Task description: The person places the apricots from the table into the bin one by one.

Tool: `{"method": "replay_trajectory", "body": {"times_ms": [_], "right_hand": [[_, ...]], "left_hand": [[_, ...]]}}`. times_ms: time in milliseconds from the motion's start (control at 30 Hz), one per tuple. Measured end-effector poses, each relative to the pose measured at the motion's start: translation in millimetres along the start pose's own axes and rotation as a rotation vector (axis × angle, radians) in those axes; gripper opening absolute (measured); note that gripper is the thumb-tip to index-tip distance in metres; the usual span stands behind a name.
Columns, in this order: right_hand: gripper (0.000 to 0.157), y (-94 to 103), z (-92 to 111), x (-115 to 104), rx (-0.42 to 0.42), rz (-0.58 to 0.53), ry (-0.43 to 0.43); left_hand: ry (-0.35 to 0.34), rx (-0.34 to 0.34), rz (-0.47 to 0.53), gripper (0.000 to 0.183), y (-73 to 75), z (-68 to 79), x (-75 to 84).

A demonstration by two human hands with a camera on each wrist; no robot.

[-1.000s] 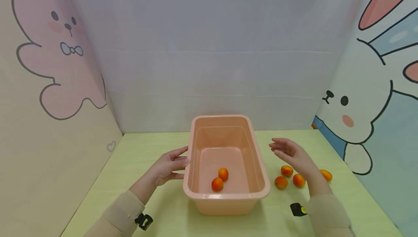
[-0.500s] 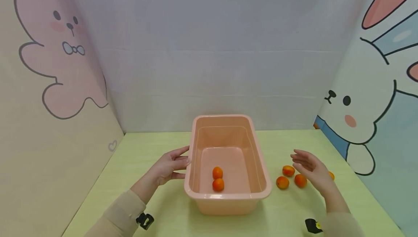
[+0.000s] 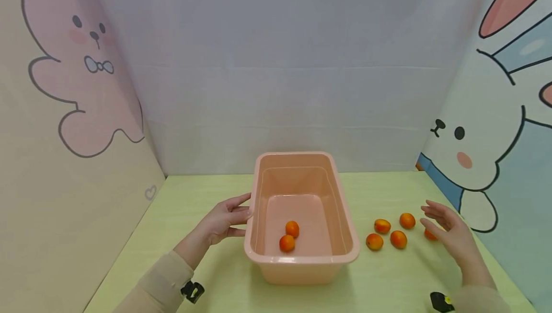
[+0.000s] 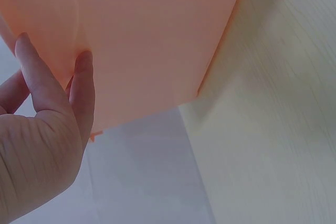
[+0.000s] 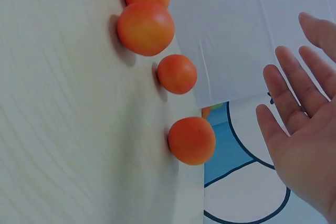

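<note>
A pink rectangular tub (image 3: 302,259) stands on the table, with two small orange-red tomatoes (image 3: 292,229) near its front end. My left hand (image 3: 222,221) is at the tub's left side. In the left wrist view its straight, spread fingers (image 4: 44,85) rest against the outer wall. To the right of the tub, several loose tomatoes (image 3: 398,239) lie on the table. My right hand (image 3: 450,231) hovers beside the rightmost tomato (image 3: 430,234) and partly hides it in the head view. The right wrist view shows that hand's palm and spread fingers apart from the nearest tomato (image 5: 192,141).
The pale green table (image 3: 207,274) meets a white back sheet (image 3: 280,78). Side panels with a pink cartoon animal (image 3: 95,92) and a white rabbit (image 3: 478,131) stand left and right. Each wrist carries a small black device (image 3: 192,292).
My right hand has moved right and toward me, from beside the tub past the loose tomatoes, uncovering one. The upper tomato in the tub has rolled slightly. My left hand stays put.
</note>
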State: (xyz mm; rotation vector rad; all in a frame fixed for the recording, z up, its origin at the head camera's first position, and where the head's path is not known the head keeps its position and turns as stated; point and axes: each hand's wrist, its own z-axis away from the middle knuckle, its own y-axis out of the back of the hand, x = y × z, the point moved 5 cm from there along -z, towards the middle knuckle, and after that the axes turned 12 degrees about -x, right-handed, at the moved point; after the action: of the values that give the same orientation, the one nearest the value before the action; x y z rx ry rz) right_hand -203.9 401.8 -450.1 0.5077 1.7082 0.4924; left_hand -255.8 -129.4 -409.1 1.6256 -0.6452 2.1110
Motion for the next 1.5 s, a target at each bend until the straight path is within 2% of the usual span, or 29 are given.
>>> {"method": "replay_trajectory", "body": {"times_ms": [167,367,567,733,867,1200,1400,1500], "right_hand": [[0.062,6.6,0,14,-0.001,0.031,-0.003],[0.068,8.6,5,37,-0.056,0.064,-0.069],[0.075,6.7,9,59,-0.149,0.033,-0.165],[0.083,4.4,7,70,-0.226,-0.044,-0.271],[0.087,3.7,6,77,-0.249,-0.076,-0.324],[0.090,1.4,1,86,-0.284,-0.012,-0.333],[0.085,2.8,1,91,-0.249,0.035,-0.324],[0.076,3.8,-1,93,-0.223,0.065,-0.329]], "left_hand": [[-0.006,0.000,-0.007,0.068,-0.4,-1.1,1.7],[0.004,0.012,-0.010,0.067,-0.9,-2.6,1.8],[0.002,-0.005,-0.019,0.066,-1.3,-3.1,1.0],[0.010,0.003,-0.019,0.067,-1.1,-2.5,0.2],[0.013,0.001,-0.016,0.067,-1.3,-2.0,0.3],[0.008,0.004,-0.012,0.067,-1.2,1.0,1.8],[0.007,0.006,-0.013,0.067,-0.9,0.9,1.9],[0.012,0.014,-0.013,0.067,-0.4,0.3,1.0]]}}
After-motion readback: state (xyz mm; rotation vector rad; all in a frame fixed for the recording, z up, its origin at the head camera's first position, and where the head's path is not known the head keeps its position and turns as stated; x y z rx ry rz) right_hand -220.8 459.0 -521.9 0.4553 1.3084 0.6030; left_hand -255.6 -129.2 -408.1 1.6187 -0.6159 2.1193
